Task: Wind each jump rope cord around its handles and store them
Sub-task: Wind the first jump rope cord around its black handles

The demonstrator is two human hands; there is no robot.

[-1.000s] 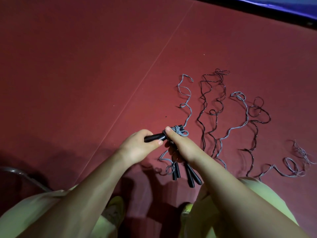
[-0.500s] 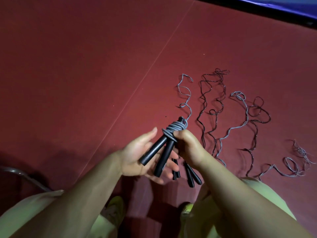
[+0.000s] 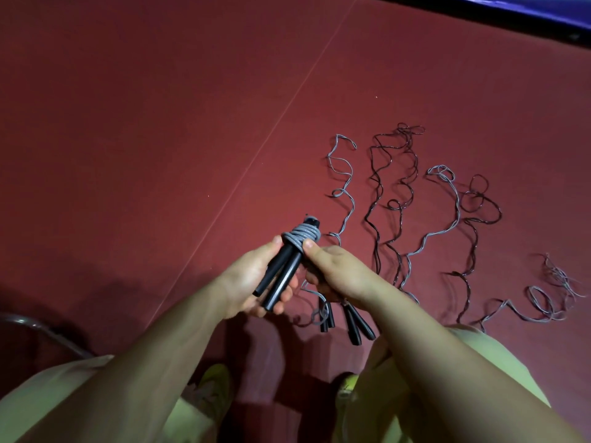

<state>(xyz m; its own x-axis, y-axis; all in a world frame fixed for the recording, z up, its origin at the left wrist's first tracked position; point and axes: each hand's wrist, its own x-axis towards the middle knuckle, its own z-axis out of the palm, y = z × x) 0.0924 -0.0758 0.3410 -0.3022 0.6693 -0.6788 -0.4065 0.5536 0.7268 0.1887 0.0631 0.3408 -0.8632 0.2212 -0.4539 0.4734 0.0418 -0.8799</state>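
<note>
Just above the right hand (image 3: 335, 270) thumb sit the grey coils (image 3: 302, 238); left hand (image 3: 252, 282) fingers curl around the black handles (image 3: 281, 276). Right fingers pinch the cord; each new turn should be laid tight beside the coils.

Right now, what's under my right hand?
Under the right hand, two pairs of black handles stick out over the red floor, with grey cord looped beside them. The hand hides their upper ends.

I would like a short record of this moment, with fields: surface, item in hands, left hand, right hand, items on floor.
surface: dark red floor mat
item in hands: pair of black handles with grey cord coil wound near their top
left hand: cradles the handles
right hand: thumb on the coil
items on floor: loose grey and black cords; more black handles
</note>
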